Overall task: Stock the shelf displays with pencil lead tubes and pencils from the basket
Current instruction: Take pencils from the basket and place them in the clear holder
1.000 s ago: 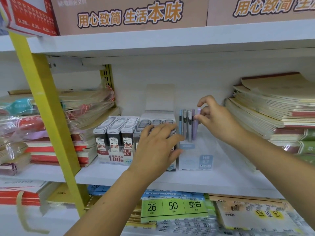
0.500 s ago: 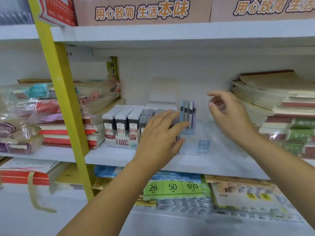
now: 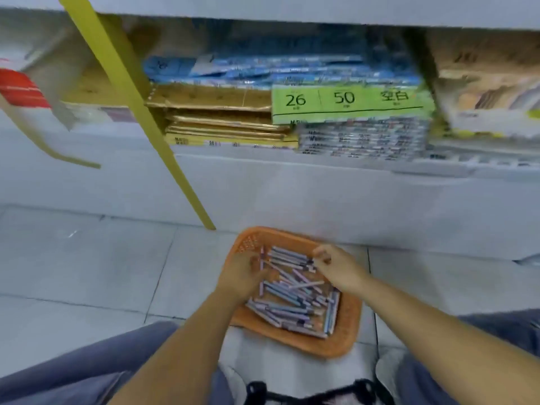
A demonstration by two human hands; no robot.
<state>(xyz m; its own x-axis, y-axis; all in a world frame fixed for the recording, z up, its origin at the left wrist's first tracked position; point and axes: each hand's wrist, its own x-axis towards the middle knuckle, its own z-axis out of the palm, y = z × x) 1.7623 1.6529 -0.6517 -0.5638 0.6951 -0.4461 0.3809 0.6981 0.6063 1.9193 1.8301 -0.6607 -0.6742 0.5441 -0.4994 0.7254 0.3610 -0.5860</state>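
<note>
**Floor** [image 3: 87, 258]: pale grey tiles. It carries the basket and the foot of the shelf unit.

**Shelf unit** [image 3: 292, 194]: white base panel across the middle of the view. The low shelf above it holds flat stacked packs, one with a green label [image 3: 350, 103] reading 26, 50. A yellow upright [image 3: 140, 112] slants down to the floor. The shelf displays to be stocked are out of view.

**Basket** [image 3: 344, 340]: orange plastic with perforated walls. It sits on the floor against the foot of the base panel, just right of the upright's foot.

**Pencils and lead tubes** [image 3: 292, 299]: a loose, crossed heap of slim lilac, blue and grey sticks covering most of the basket's bottom. Blur prevents sorting pencils from tubes.

**Left hand** [image 3: 242, 276]: at the basket's left wall, with fingers curled down into the heap. One stick lies along the fingertips; I cannot tell whether it is gripped.

**Right hand** [image 3: 336, 267]: at the basket's far right corner, with fingertips drawn close together over the stick ends. Whether it has a firm pinch is unclear.

**Status**: at the pickup step. The basket is heavily loaded, so most of the stocking appears to remain. What already stands in the displays cannot be judged from here.
</note>
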